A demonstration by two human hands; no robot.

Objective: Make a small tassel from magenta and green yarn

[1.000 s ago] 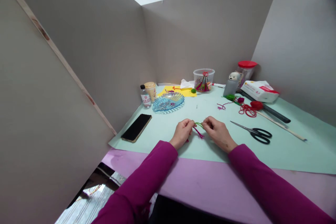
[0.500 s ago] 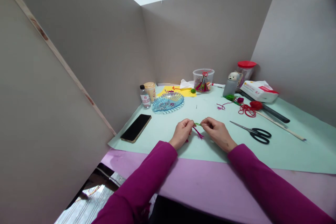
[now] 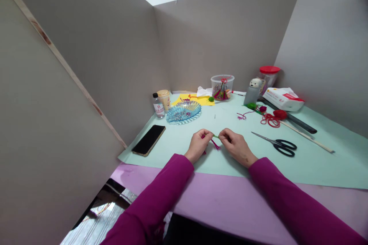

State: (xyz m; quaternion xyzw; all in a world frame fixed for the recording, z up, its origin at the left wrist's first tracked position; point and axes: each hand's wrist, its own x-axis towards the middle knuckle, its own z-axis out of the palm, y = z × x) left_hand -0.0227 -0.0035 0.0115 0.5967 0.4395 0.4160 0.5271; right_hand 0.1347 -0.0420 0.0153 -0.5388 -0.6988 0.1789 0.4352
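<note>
Between my two hands runs a short green yarn (image 3: 216, 136), pinched at both ends. My left hand (image 3: 199, 145) is closed on it and also on a magenta yarn (image 3: 215, 145), whose loose end hangs toward the tabletop. My right hand (image 3: 235, 145) pinches the green yarn's other end with thumb and forefinger; the rest of its fingers are curled in. Black-handled scissors (image 3: 280, 145) lie to the right of my right hand. Exactly how the yarns are joined is hidden by my left fingers.
A phone (image 3: 149, 140) lies at the left, with a blue shell-shaped dish (image 3: 176, 120) and a small bottle (image 3: 158, 107) behind. Red yarn (image 3: 270, 121), a wooden stick (image 3: 310, 137) and a tissue pack (image 3: 283, 99) are at the right. A plastic tub (image 3: 215, 84) stands at the back.
The green yarn between my hands looks straighter and thinner than before. My right hand has tilted slightly; my left hand stays nearly in place.
</note>
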